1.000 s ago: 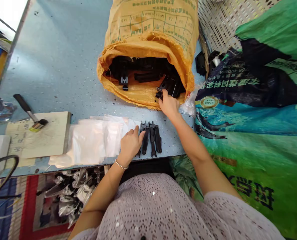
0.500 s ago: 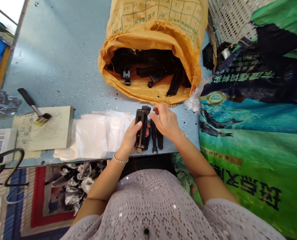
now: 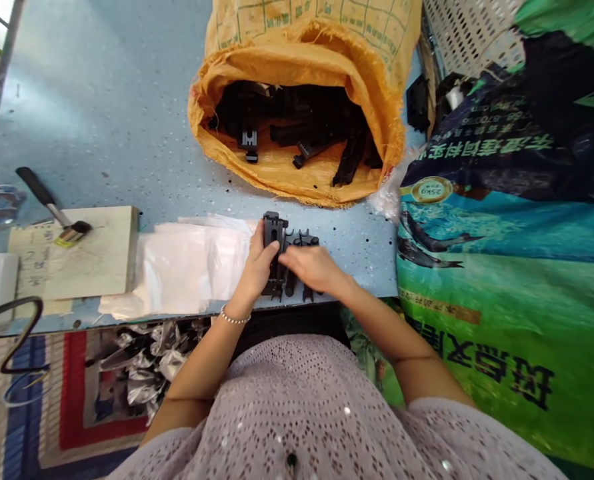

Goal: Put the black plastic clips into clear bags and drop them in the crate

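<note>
Left hand (image 3: 257, 270) clamped on black bracket (image 3: 273, 230), right hand (image 3: 313, 267) against its side; orange sack (image 3: 297, 190) beyond both.

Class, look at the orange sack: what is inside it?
Several black parts show in the mouth of the orange sack, some lying near its lower lip. Deeper in, dark shapes blur together, and the sack's upper side covers whatever lies further back.

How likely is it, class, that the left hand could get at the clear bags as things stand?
Probably yes: the left hand is beside the clear bags and nothing covers them, though its fingers hold a black part.
</note>
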`<state>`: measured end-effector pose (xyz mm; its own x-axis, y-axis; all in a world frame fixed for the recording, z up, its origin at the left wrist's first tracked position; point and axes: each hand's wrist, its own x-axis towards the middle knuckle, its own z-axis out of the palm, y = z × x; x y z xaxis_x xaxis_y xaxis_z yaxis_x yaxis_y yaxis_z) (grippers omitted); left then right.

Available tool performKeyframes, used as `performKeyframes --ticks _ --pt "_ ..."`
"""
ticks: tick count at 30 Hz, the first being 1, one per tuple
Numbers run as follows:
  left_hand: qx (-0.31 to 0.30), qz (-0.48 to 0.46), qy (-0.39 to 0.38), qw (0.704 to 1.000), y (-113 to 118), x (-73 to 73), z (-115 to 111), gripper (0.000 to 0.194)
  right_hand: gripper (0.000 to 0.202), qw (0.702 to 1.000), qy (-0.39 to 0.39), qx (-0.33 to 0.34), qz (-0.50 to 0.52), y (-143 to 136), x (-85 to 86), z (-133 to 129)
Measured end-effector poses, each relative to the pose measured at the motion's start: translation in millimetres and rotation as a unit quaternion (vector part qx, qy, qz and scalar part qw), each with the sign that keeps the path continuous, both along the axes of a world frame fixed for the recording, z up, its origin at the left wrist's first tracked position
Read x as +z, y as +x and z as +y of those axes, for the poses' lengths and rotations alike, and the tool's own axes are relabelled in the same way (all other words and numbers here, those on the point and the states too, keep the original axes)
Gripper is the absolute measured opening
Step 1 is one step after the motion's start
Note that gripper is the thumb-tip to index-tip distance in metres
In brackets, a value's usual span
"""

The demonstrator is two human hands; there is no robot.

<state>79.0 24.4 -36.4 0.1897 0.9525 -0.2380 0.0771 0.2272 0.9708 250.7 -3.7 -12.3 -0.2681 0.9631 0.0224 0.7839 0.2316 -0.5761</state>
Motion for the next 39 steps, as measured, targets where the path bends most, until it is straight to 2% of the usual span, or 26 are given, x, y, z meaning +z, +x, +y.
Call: performKeyframes --ticks 1,2,3,4,5,7,9,11,14,16,18,19,21,23,25,28,30,31,35,37,39 --pt "-0.015 0.061 0.03 0.998 -2 -6.7 -4 0.066 0.037 0.998 -0.001 -0.064 -0.02 13 0.3 20" --pt "-0.028 0.116 0.054 0.991 -3 -13.3 -8 0.074 0.036 0.985 0.009 -0.168 -0.048 27 1.0 43" --pt "-0.036 0.161 0.071 0.984 -3 -19.1 -14 0.078 0.04 0.954 0.032 -0.289 -0.075 44 1.8 68" --pt "-0.042 0.195 0.083 0.976 -3 -23.8 -20 0.079 0.052 0.936 0.037 -0.34 -0.087 60 2.5 92" --pt "-0.047 0.218 0.093 0.97 -3 -27.1 -26 0.077 0.062 0.924 0.031 -0.369 -0.09 77 2.9 114" --pt "-0.052 0.24 0.115 0.962 -3 -28.6 -34 0.076 0.066 0.914 0.005 -0.398 -0.081 103 3.5 143" --pt "-0.047 0.238 0.142 0.96 -4 -23.5 -37 0.076 0.057 0.913 -0.01 -0.402 -0.063 115 4.2 146" --pt "-0.037 0.2 0.166 0.965 -2 -13.1 -32 0.069 0.05 0.92 -0.005 -0.39 -0.047 109 6.4 122" --pt "-0.046 0.038 0.141 0.988 9 6.3 -16 0.061 0.054 0.945 0.041 -0.323 -0.025 70 14.2 53" --pt "-0.037 -0.091 0.077 0.992 20 18.0 -4 0.062 0.057 0.974 0.126 -0.189 0.004 37 22.4 8" --pt "-0.005 -0.174 -0.001 0.985 28 27.4 3 0.055 0.043 0.988 0.137 -0.033 0.058 14 30.7 -18" --pt "0.005 -0.196 -0.039 0.98 30 31.1 5 0.049 0.033 0.988 0.131 0.004 0.087 8 33.8 -22" --pt "-0.01 -0.218 -0.108 0.97 28 36.7 2 0.044 0.021 0.984 0.132 -0.014 0.116 4 36.8 -11" --pt "-0.047 -0.226 -0.153 0.961 23 39.9 -4 0.048 0.026 0.981 0.152 -0.074 0.092 6 35.2 14" --pt "-0.053 -0.215 -0.165 0.961 16 40.9 -9 0.052 0.037 0.985 0.141 -0.083 0.064 5 31.1 40" --pt "-0.006 -0.196 -0.144 0.97 8 39.3 -8 0.052 0.053 0.99 0.025 -0.058 0.126 -6 26.0 55" --pt "0.033 -0.202 -0.135 0.969 3 37.5 -3 0.048 0.057 0.984 -0.035 -0.024 0.175 -16 24.0 44" --pt "0.05 -0.215 -0.138 0.966 1 36.9 0 0.047 0.057 0.984 -0.037 0.004 0.176 -21 22.7 33" --pt "0.069 -0.251 -0.172 0.95 -10 33.9 5 0.045 0.045 0.994 0.021 0.075 0.082 -38 10.1 -20" --pt "0.057 -0.227 -0.163 0.959 -16 28.5 2 0.046 0.043 0.993 -0.008 0.089 0.071 -38 3.2 -37" --pt "0.052 -0.168 -0.115 0.978 -24 18.0 -4 0.046 0.045 0.99 -0.054 0.095 0.084 -28 0.8 -40"
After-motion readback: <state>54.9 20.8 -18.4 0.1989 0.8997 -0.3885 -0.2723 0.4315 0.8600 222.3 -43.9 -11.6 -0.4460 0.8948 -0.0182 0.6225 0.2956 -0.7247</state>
